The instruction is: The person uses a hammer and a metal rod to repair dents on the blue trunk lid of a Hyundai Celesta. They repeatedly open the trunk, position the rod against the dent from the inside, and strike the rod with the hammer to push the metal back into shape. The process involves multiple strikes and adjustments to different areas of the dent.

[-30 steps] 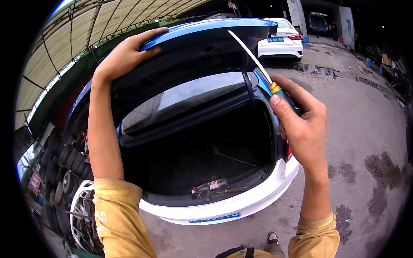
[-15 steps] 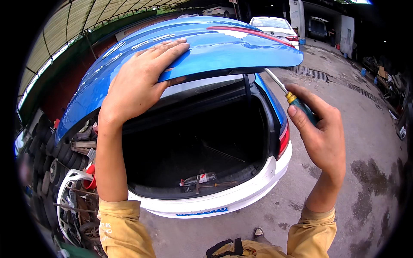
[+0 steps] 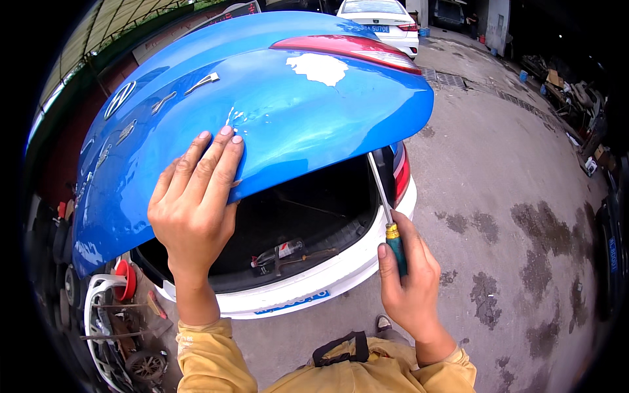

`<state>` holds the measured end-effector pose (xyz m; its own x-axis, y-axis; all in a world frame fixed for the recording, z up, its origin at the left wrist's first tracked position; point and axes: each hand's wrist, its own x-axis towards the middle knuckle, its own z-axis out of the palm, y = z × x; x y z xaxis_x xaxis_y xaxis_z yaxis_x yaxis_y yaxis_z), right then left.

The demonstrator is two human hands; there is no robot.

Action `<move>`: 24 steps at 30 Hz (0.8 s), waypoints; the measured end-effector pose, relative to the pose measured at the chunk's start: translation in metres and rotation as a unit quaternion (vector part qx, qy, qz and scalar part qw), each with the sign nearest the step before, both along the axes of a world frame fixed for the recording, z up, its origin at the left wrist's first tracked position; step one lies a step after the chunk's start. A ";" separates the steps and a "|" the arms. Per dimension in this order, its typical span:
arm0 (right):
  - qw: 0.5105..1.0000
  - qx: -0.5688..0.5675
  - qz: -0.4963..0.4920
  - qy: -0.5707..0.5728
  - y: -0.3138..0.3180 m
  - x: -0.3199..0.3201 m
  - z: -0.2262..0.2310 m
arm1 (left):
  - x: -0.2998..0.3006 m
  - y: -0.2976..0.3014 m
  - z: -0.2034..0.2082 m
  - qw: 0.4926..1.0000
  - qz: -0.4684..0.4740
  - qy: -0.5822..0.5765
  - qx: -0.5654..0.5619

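Note:
The raised blue trunk lid (image 3: pixel 327 124) tilts toward me, with a white bare patch (image 3: pixel 319 68) below its red light strip and small paint chips around a dent. My left hand (image 3: pixel 200 203) grips the lid's lower edge, fingers lying on the painted face beside the chips and thumb around the edge. In my right hand (image 3: pixel 411 281), closed around its green and yellow handle, is a screwdriver (image 3: pixel 395 245). Its long metal shaft points up under the lid's right corner; the tip is hidden there.
Inside the open trunk lie a plastic bottle (image 3: pixel 278 252) and a hammer-like tool (image 3: pixel 277 262), behind the white rear bumper (image 3: pixel 347 278). Tyres, a red basin (image 3: pixel 126 280) and a white car part stand at left. A white car (image 3: pixel 380 19) is parked beyond.
The lid has come lower and its outer face shows more. My left hand now sits nearer me on its edge; my right hand moved down and left with the screwdriver.

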<state>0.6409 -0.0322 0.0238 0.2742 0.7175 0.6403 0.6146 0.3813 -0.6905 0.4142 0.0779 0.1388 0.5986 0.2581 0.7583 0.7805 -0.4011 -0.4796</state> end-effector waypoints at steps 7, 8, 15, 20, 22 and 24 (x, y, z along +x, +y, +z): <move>0.965 -0.170 -0.034 0.195 -0.013 -0.016 -0.038 | -0.041 -0.034 -0.059 0.995 0.016 -0.072 -0.059; 0.954 -0.204 -0.022 0.219 -0.011 -0.014 -0.043 | -0.049 -0.036 -0.072 0.996 0.028 -0.077 -0.041; 0.962 -0.160 -0.085 0.203 -0.006 -0.024 -0.089 | -0.062 -0.047 -0.106 0.998 0.057 -0.012 -0.016; 0.980 0.008 -0.114 0.163 0.023 -0.034 -0.126 | -0.053 -0.043 -0.098 1.000 0.022 -0.005 -0.006; 0.978 0.028 -0.145 0.149 0.028 -0.032 -0.124 | -0.043 -0.033 -0.094 1.000 -0.007 -0.021 0.004; 0.980 -0.009 -0.108 0.165 0.016 -0.031 -0.106 | -0.044 -0.029 -0.097 0.997 -0.010 -0.063 0.032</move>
<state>0.6101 -0.0160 -0.0820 0.6112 0.6304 0.4786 0.4215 0.2526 -0.8710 0.3702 0.0485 0.0414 0.5022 0.1961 0.8422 0.8284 -0.3883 -0.4036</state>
